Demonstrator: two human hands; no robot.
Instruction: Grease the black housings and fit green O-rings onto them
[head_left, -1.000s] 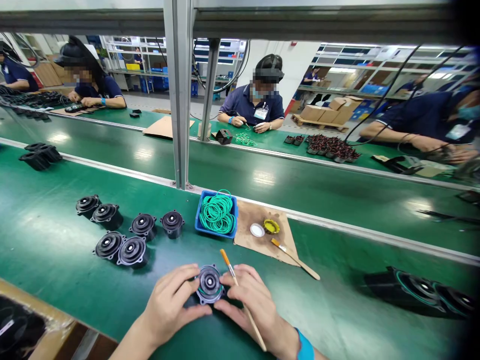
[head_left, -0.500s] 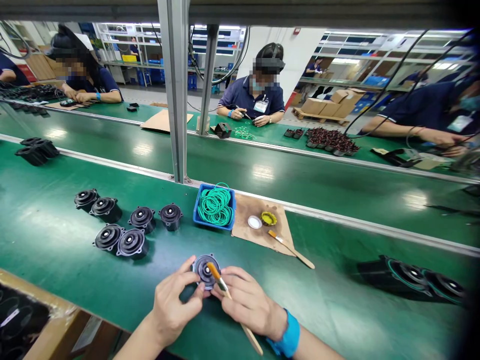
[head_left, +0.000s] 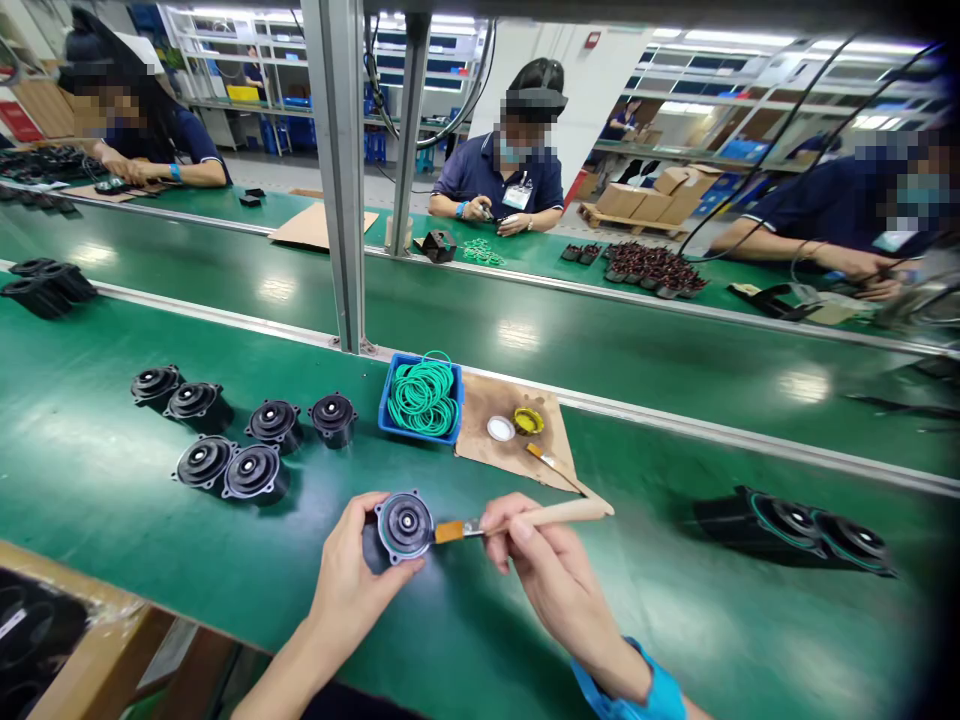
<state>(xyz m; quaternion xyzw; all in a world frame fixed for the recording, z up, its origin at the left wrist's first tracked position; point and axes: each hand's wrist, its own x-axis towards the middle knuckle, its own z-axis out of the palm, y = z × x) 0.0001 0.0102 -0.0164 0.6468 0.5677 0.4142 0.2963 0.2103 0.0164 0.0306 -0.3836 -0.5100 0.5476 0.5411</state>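
Observation:
My left hand (head_left: 351, 568) is closed around the rim of a round black housing (head_left: 406, 525) with ring-shaped steps and a pale centre, its top tilted toward me. My right hand (head_left: 553, 572) grips a wooden-handled paintbrush (head_left: 451, 531), fingers wrapped on the handle near the metal band. The orange bristles point left and are at the housing's right edge; whether they touch it I cannot tell. Behind lies a brown cardboard sheet (head_left: 480, 452) with a second brush (head_left: 551, 464), a yellow-rimmed pot (head_left: 528, 421) and a white lid (head_left: 500, 428).
A blue tray (head_left: 384, 418) holds green rings (head_left: 424, 395). Several black housings (head_left: 253, 470) stand to the left. Two more housings with green rings (head_left: 795, 525) are at the right. A metal post (head_left: 336, 200) rises behind, and co-workers (head_left: 499, 175) sit across the bench.
My right hand has moved right and swung the brush from pointing up over the housing to lying nearly level at its edge. My left hand keeps hold of the housing. The view has shifted slightly.

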